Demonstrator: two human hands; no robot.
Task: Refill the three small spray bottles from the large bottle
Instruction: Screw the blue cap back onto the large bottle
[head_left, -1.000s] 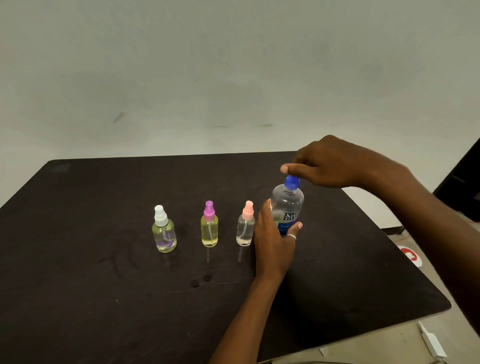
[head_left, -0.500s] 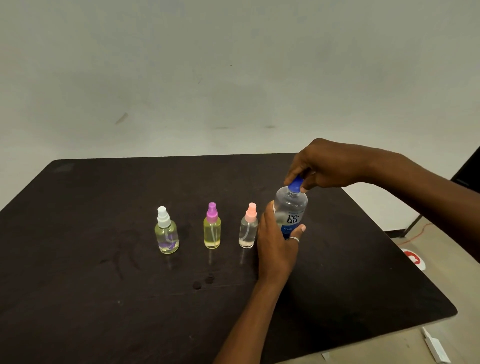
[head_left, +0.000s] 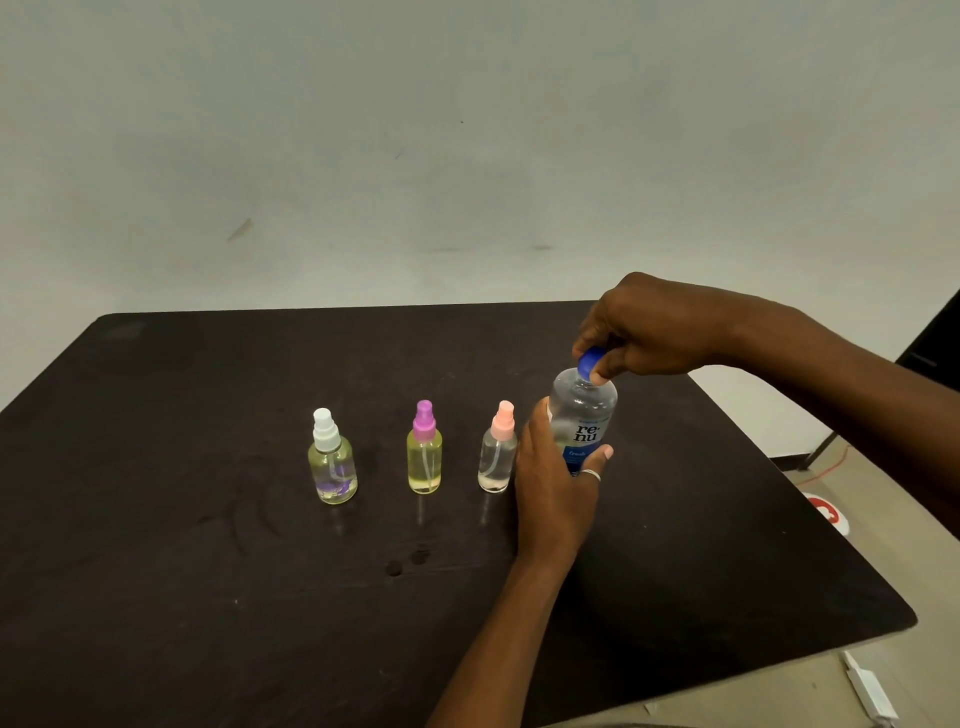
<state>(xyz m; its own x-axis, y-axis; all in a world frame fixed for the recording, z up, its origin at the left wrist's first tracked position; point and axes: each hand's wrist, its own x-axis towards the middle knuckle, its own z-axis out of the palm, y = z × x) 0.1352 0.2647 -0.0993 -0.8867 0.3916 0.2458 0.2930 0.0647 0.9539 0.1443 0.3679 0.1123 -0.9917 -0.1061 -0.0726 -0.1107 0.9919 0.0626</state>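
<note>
Step in hand, as judged: opening the large bottle (head_left: 584, 415). It stood upright toward the right edge of the table (head_left: 208, 597), just beside the pink-capped spray bottle (head_left: 497, 457). The left hand (head_left: 550, 478) gripped its body, and the right hand (head_left: 644, 332) pinched the blue cap (head_left: 589, 364) from above. The purple-capped spray bottle (head_left: 425, 457) and white-capped spray bottle (head_left: 332, 462) stood leftward in the row, sprayers on. The next move probably called for removing the cap while holding the body steady.

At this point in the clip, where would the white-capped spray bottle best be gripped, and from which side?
The white-capped spray bottle is likely best gripped round its wide body, below the narrow pump head, from the near or left side. It stands upright at the left end of the row, with bare table there; the purple-capped bottle stands apart on its right.
</note>
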